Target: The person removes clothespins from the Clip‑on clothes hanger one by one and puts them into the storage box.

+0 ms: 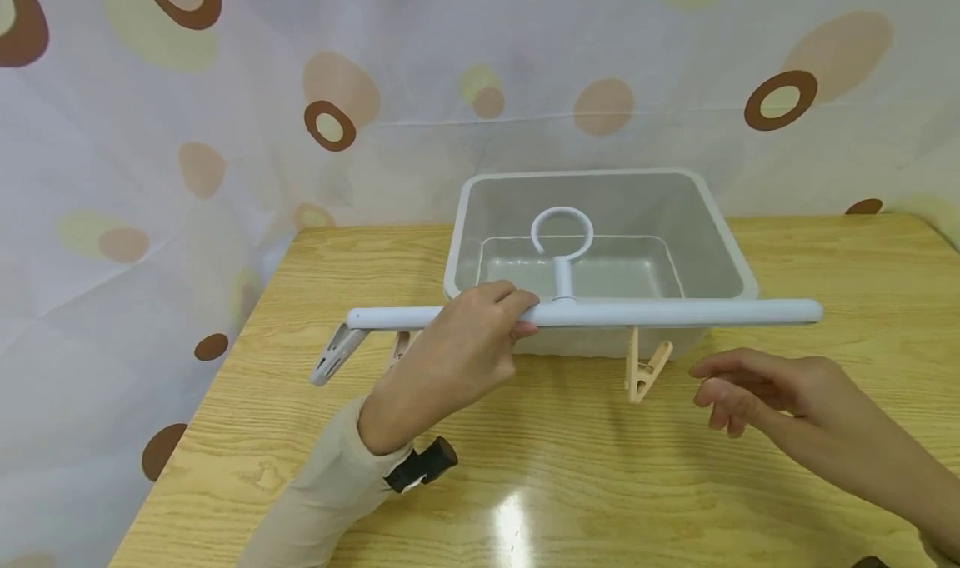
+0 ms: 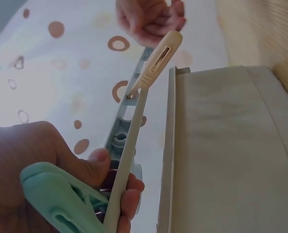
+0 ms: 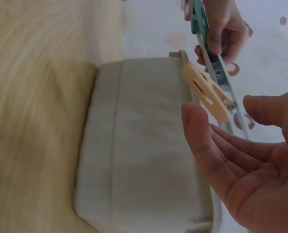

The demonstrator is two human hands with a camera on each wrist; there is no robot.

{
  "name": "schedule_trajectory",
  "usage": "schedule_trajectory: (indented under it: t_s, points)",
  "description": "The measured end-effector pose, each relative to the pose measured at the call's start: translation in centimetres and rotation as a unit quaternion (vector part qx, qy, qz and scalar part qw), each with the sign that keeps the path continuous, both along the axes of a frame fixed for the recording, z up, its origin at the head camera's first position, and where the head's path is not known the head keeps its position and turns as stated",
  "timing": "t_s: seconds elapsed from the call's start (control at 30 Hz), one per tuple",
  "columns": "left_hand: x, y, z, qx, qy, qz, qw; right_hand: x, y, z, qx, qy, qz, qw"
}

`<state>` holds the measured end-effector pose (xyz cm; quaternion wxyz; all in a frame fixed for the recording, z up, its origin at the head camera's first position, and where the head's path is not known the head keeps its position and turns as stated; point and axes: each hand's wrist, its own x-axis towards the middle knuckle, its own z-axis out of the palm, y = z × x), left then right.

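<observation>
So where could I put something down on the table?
Bare table lies left and right of the grey bin. It's crowded just in front, where the left hand grips the white bar with its clothespins and the right hand hovers.

Before you, a pale backdrop (image 1: 420,43) with brown, peach and yellow ovals rises behind a glare-spotted wood-grain surface (image 1: 600,485).
</observation>
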<state>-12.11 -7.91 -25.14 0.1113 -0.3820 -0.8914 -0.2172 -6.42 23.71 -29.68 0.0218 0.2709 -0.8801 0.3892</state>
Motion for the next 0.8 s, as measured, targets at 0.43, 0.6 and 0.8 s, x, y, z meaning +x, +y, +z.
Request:
schedule_trajectory:
  t_s: [0.43, 0.6, 0.8]
  points:
    - [0.2, 0.5, 0.1, 0.001, 0.006, -0.008, 1.0000, 0.0, -3.4, -3.1, -0.301, -0.243, 0.140, 0.911]
    - [0.2, 0.5, 0.2, 0.001, 0.011, -0.007, 0.9999, 0.2, -3.8, -3.3, -0.320, -0.258, 0.124, 0.903]
    - [0.2, 0.6, 0.2, -0.002, 0.012, -0.007, 0.9999, 0.0, -4.1, -3.3, -0.337, -0.270, 0.130, 0.893]
